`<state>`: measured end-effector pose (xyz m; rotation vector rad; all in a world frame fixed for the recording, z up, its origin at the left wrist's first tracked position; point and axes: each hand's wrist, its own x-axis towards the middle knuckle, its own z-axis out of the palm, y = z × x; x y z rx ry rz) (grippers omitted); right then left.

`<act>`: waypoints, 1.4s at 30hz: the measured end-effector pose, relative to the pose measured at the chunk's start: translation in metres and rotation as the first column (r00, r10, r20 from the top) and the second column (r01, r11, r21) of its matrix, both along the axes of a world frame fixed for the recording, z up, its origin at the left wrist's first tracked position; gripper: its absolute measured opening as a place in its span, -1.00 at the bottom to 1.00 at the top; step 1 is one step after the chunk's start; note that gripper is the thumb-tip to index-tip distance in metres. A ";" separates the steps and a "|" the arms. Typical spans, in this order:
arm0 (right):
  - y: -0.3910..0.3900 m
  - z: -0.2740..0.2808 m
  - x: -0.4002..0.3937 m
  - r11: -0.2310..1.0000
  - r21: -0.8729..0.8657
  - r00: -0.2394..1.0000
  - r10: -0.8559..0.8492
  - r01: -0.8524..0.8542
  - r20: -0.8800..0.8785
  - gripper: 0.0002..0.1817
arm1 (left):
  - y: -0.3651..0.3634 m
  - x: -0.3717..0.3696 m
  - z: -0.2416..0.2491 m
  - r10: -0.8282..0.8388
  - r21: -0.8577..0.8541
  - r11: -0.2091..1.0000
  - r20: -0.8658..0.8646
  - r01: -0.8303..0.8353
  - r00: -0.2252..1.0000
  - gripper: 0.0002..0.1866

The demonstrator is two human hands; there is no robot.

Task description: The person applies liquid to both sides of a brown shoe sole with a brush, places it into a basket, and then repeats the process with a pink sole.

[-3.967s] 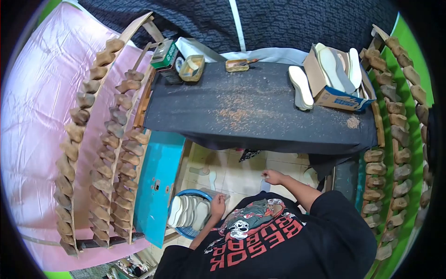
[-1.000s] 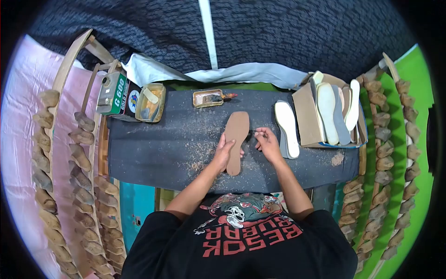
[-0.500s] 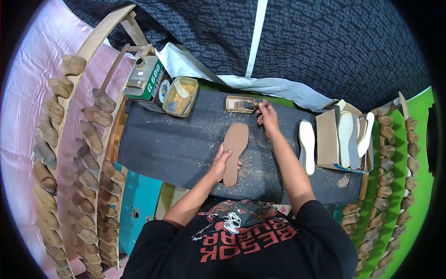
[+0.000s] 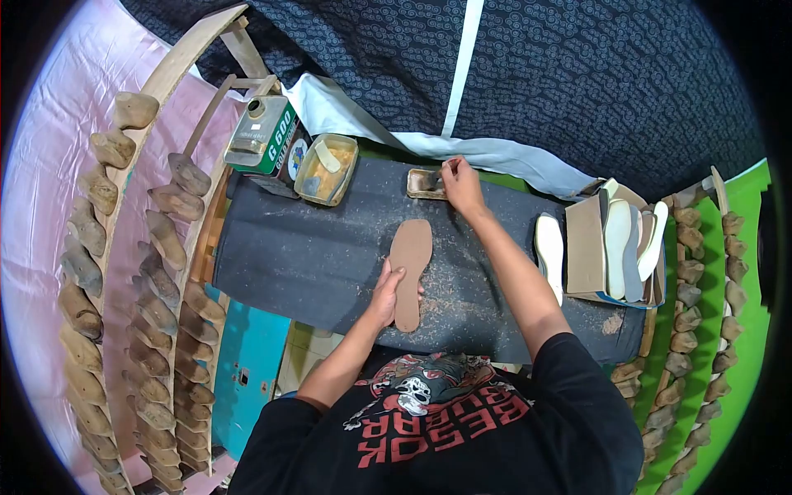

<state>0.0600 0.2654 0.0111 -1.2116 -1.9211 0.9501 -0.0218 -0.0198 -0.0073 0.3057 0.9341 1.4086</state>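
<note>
A brown shoe insole [image 4: 410,256] is in my left hand [image 4: 385,295], gripped at its narrower middle with the thumb on top and the wide end pointing away from me. Farther back, my right hand [image 4: 464,186] is closed at the right end of a small rectangular tray [image 4: 422,196]. Its fingers pinch the handle of what looks like a small dark brush [image 4: 434,178], whose head reaches down into the tray. The fingers cover most of the handle.
A metal can [image 4: 262,144] and a plastic tub [image 4: 355,165] with a scraper stand at the back left. Pale insoles [image 4: 548,247] lie beside a cardboard box [image 4: 584,247] of more insoles on the right. Shavings litter the dark tabletop [image 4: 272,247]. Racks of wooden shoe lasts [image 4: 169,235] flank both sides.
My right hand has shifted left over the tray and tipped the brush more upright. The insole in my left hand has moved slightly left.
</note>
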 end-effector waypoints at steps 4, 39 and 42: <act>-0.005 0.039 0.023 0.986 0.153 0.987 0.049 -0.073 0.156 -0.73 | 0.003 0.002 -0.002 -0.004 0.023 1.000 0.004 0.004 1.000 -0.53; -0.009 0.063 0.027 0.904 0.202 0.893 0.298 -0.377 0.337 -0.78 | 0.004 0.010 -0.005 -0.020 0.013 1.000 0.022 0.020 1.000 -0.51; -0.005 0.059 0.025 0.905 0.177 0.887 0.313 -0.387 0.340 -0.81 | 0.007 0.007 -0.007 -0.026 0.020 0.999 0.023 0.026 0.999 -0.50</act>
